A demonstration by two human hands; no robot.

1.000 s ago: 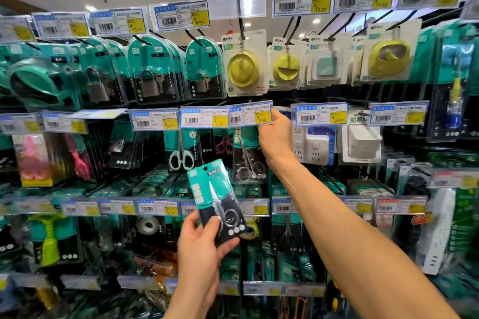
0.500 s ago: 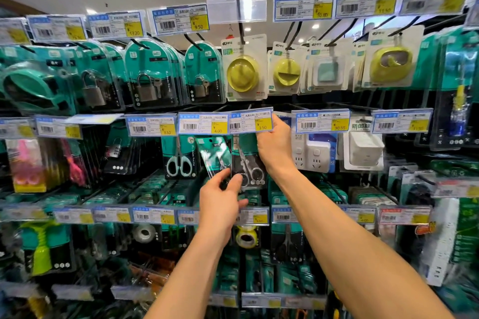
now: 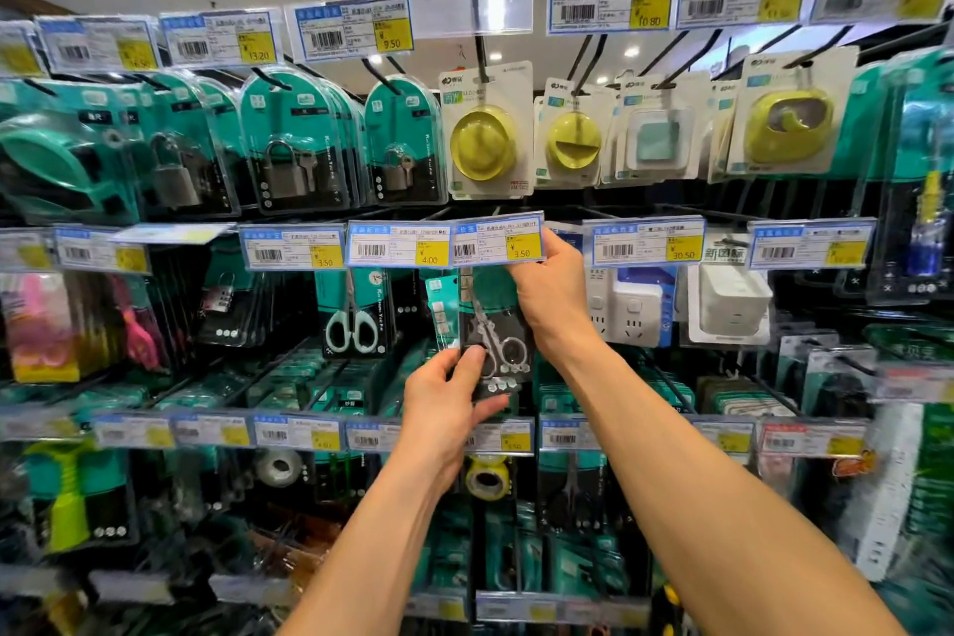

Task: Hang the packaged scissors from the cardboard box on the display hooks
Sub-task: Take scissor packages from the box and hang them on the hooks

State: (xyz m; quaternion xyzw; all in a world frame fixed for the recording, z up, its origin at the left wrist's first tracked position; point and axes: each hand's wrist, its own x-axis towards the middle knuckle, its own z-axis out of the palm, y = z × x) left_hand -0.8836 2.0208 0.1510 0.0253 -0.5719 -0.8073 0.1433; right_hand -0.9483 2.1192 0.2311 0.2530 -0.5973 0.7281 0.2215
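Teal scissors pack (image 3: pixel 488 318) above left grip (image 3: pixel 444 403)

My left hand (image 3: pixel 444 403) pinches the packaged scissors (image 3: pixel 493 325). I see a clear, glossy plastic blister over teal and black printed card, and the blades inside read as bright polished metal. My right hand (image 3: pixel 552 294) pinches a price tag (image 3: pixel 498 245), which is paper behind a shiny transparent sleeve. Up and left of both hands, padlocks (image 3: pixel 284 170) show dull grey metal under glossy clear shells. Just right of my right hand, the sockets (image 3: pixel 632 313) look like smooth white plastic.
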